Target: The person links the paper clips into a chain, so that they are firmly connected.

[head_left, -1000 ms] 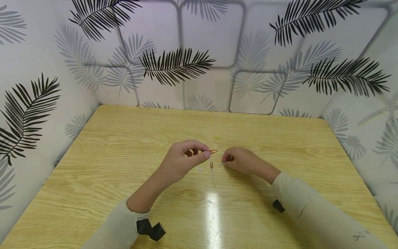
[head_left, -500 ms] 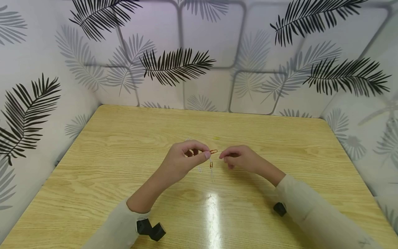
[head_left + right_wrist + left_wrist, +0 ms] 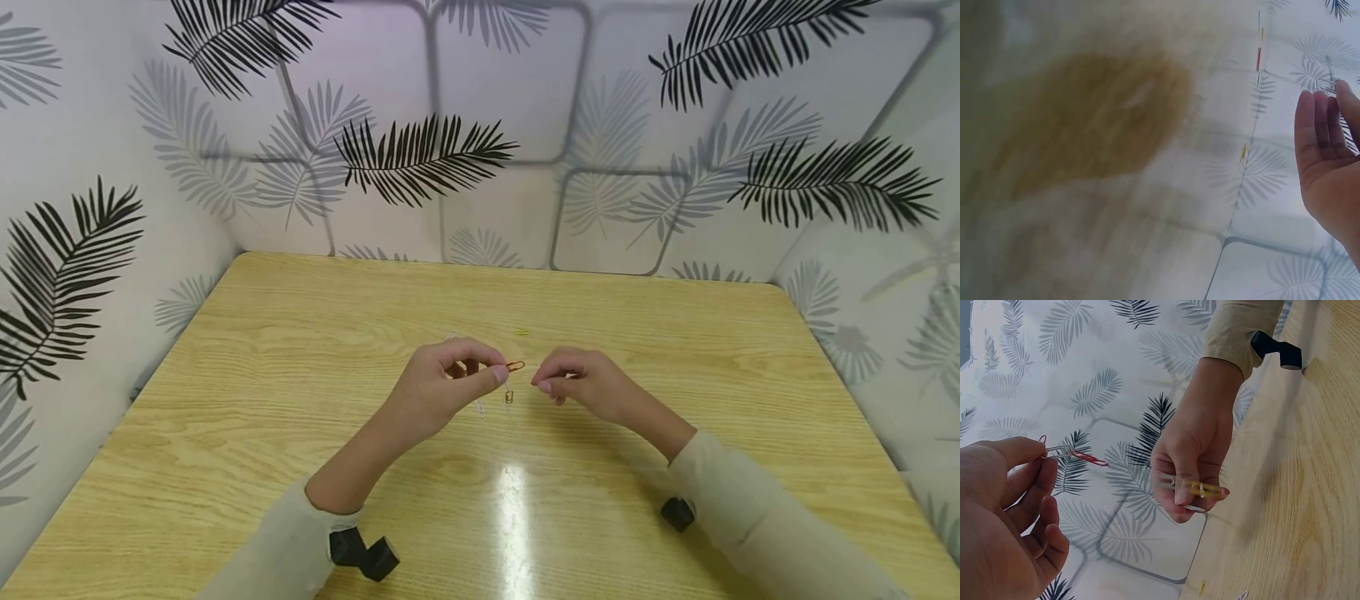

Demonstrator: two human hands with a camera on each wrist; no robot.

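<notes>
My left hand (image 3: 446,383) pinches an orange-red paper clip (image 3: 516,365) between thumb and index finger, above the table. From it hangs a chain of linked clips, with a white clip (image 3: 1060,450), a red clip (image 3: 1089,458) and, farther down, a yellow clip (image 3: 1205,489). The chain's lower part is blurred and overlaps my right hand in the left wrist view. My right hand (image 3: 585,385) is a short way to the right, thumb and index finger together, a white paper clip (image 3: 1194,508) showing at their tips.
Behind the hands a yellow clip (image 3: 521,332) lies on the wooden table (image 3: 337,308). A white clip (image 3: 482,408) shows below my left hand. A leaf-patterned wall covering (image 3: 480,208) stands along the table's back and sides. Much of the right wrist view is blurred.
My right hand has risen slightly from lower beside the chain, its fingers shifting at the white clip. The hanging chain's lower end has swung. My left hand has stayed in place.
</notes>
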